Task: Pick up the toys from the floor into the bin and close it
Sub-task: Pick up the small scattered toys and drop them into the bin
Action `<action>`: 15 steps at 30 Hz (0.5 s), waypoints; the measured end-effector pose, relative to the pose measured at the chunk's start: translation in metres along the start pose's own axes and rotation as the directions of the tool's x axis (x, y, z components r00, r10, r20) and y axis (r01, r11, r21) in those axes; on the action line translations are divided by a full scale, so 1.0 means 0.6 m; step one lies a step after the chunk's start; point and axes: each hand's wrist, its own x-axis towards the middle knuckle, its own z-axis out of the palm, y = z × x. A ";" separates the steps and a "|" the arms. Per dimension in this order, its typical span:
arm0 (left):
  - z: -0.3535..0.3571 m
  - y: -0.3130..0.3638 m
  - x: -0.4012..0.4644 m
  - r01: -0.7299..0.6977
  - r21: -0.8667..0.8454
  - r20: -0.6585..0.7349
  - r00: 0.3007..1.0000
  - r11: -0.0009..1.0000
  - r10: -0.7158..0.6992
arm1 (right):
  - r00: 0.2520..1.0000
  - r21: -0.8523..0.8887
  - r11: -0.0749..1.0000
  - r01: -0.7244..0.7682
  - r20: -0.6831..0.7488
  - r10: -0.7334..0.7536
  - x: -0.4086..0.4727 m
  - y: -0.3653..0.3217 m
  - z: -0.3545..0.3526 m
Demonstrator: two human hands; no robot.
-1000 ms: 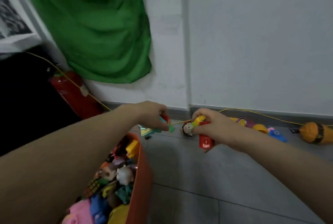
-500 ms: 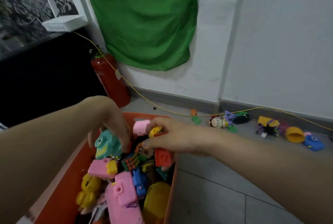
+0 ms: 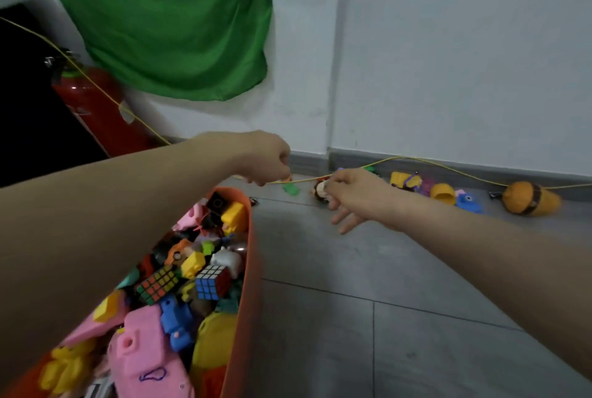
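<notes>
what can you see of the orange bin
The bin is orange, smooth and plastic-looking, open with no lid in view. Only its right wall and far rounded corner show; the left arm hides the rest. It stands on the grey floor, heaped to the rim with toys, two puzzle cubes among them. Neither hand touches it.

Both arms are reaching past the orange bin (image 3: 245, 269) toward the wall. Left hand (image 3: 267, 159) is curling over a small orange toy (image 3: 286, 178) by the yellow cable (image 3: 416, 160); grip unclear. Right hand (image 3: 347, 192) is pinching a small doll figure (image 3: 319, 190) on the grey floor (image 3: 384, 301), other fingers spreading. Bin is holding mixed toys, including 2 puzzle cubes (image 3: 211, 280). More toys (image 3: 448, 192) are lying along the baseboard.
</notes>
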 end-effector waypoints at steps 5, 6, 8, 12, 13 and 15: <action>0.048 0.176 0.068 -0.263 0.080 -0.103 0.957 0.962 0.270 | 0.975 -0.302 0.942 -0.149 -0.204 0.089 -0.004 0.144 -0.113; 0.060 0.207 0.077 -0.285 0.060 -0.099 0.952 0.957 0.290 | 0.966 -0.389 0.904 -0.175 -0.248 0.080 -0.007 0.169 -0.134; 0.087 0.264 0.098 -0.318 0.016 -0.071 0.945 0.948 0.318 | 0.945 -0.495 0.838 -0.230 -0.319 0.071 -0.015 0.214 -0.175; 0.147 0.358 0.144 -0.333 -0.010 0.070 0.940 0.943 0.333 | 0.898 -0.451 0.818 -0.358 -0.407 0.169 -0.029 0.303 -0.265; 0.161 0.377 0.162 -0.325 -0.006 0.098 0.941 0.946 0.324 | 0.880 -0.439 0.809 -0.391 -0.434 0.190 -0.031 0.326 -0.292; 0.182 0.396 0.188 -0.291 0.013 0.114 0.951 0.957 0.288 | 0.844 -0.362 0.833 -0.420 -0.493 0.211 -0.038 0.351 -0.330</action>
